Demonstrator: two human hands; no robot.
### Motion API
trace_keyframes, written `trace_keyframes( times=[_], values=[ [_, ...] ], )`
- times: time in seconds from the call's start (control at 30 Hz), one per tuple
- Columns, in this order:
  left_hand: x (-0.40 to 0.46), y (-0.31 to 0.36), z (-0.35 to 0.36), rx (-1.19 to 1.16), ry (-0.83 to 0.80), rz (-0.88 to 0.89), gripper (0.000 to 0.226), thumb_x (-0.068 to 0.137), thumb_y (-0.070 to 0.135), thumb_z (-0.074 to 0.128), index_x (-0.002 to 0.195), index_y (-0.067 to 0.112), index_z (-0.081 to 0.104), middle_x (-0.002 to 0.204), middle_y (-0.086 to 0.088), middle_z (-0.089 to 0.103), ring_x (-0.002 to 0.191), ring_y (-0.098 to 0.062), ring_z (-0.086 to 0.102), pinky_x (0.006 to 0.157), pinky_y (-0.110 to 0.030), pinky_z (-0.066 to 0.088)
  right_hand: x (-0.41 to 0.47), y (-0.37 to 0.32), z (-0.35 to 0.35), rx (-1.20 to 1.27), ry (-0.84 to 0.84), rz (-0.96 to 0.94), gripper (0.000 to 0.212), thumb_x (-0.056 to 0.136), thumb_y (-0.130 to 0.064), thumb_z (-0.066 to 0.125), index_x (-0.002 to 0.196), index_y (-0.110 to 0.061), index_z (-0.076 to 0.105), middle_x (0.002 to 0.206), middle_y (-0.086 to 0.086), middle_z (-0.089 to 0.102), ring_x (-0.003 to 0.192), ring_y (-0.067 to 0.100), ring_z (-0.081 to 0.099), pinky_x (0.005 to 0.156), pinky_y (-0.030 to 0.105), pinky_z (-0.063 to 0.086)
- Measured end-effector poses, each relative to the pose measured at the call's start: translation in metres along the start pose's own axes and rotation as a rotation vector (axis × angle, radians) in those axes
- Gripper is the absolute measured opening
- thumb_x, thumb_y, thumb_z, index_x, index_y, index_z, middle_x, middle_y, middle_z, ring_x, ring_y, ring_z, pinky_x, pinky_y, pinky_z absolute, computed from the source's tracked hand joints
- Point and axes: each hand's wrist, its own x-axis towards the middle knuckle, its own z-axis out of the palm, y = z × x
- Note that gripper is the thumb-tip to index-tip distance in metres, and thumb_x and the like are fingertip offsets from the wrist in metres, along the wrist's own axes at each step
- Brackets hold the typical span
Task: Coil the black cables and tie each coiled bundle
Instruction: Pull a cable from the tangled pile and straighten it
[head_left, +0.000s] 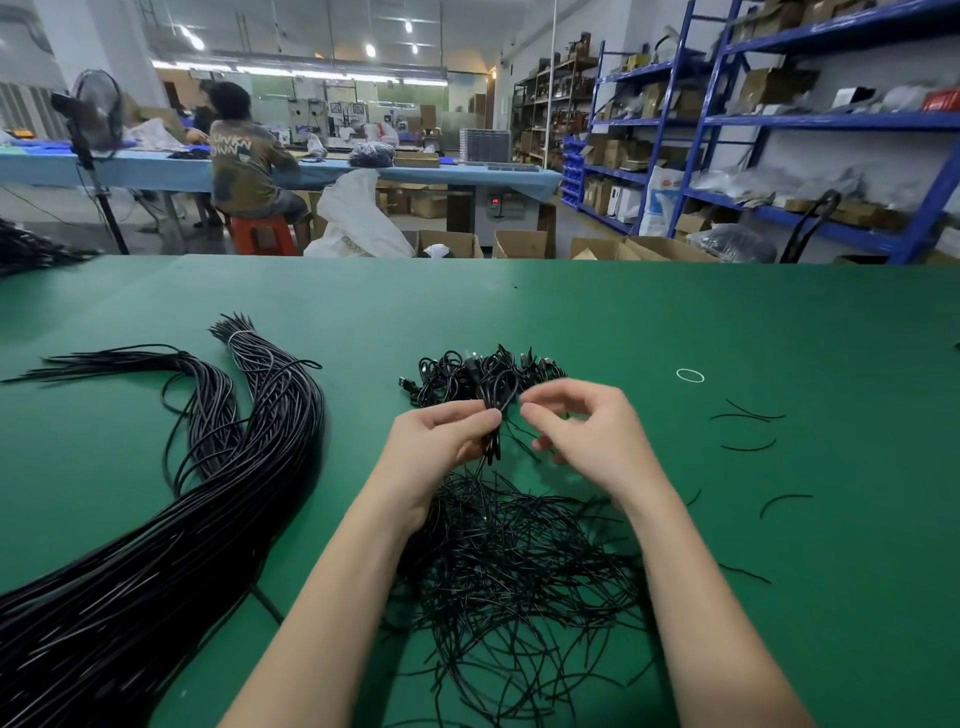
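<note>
Right now the small coiled bundle of thin black cable (493, 415) sits pinched in the left hand (441, 434), its loop standing up above the fingers and its lower end hanging toward the loose heap of thin black twist ties (514, 561) on the green felt-covered table (779, 322). The right hand (582, 426) hovers just beside the coil with fingers curled; whether a tie is between them I cannot tell, as anything there is too thin to make out. Just beyond the hands lies the pile of already coiled black cables (467, 371), and far to the left the long thick sheaf of straight black cables (197, 509) waits. The risk, I judge, is the loops springing apart if the left pinch slackens before a tie is wrapped, or a tie snagging its neighbours in the tangled heap and dragging several along
</note>
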Motion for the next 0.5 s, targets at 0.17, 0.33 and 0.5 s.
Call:
trace_keyframes(
  times=[0.17, 0.33, 0.5],
  values=[
    [0.0011, 0.0059, -0.0057, -0.178, -0.088, -0.116, 0.052, 0.062, 0.019, 0.082, 0.110, 0.002, 0.072, 0.114, -0.017, 0.073, 0.098, -0.019, 0.062, 0.083, -0.024, 0.049, -0.0014, -0.0023, -0.0037, -0.332, -0.003, -0.262, 0.014, 0.080, -0.044, 0.081, 0.089, -0.052, 0.073, 0.089, -0.030, 0.072, 0.069, 0.002, 0.067, 0.072, 0.027, 0.056],
    [0.0001, 0.0076, -0.0064, -0.185, -0.151, -0.167, 0.042, 0.062, 0.020, 0.079, 0.102, 0.009, 0.074, 0.098, -0.006, 0.075, 0.090, -0.014, 0.062, 0.085, -0.022, 0.046, -0.0028, -0.0036, -0.0035, -0.381, 0.013, -0.288, 0.029, 0.070, -0.073, 0.065, 0.085, -0.051, 0.074, 0.082, -0.028, 0.072, 0.069, 0.002, 0.066, 0.074, 0.032, 0.055],
    [-0.0005, 0.0083, -0.0070, -0.215, -0.139, -0.077, 0.051, 0.057, 0.022, 0.085, 0.105, 0.010, 0.073, 0.098, -0.002, 0.077, 0.086, -0.008, 0.070, 0.081, -0.020, 0.051, -0.0042, -0.0096, 0.0050, -0.210, 0.063, -0.261, 0.015, 0.082, -0.041, 0.081, 0.068, -0.037, 0.077, 0.060, -0.018, 0.069, 0.050, 0.010, 0.059, 0.054, 0.021, 0.048]
  ],
)
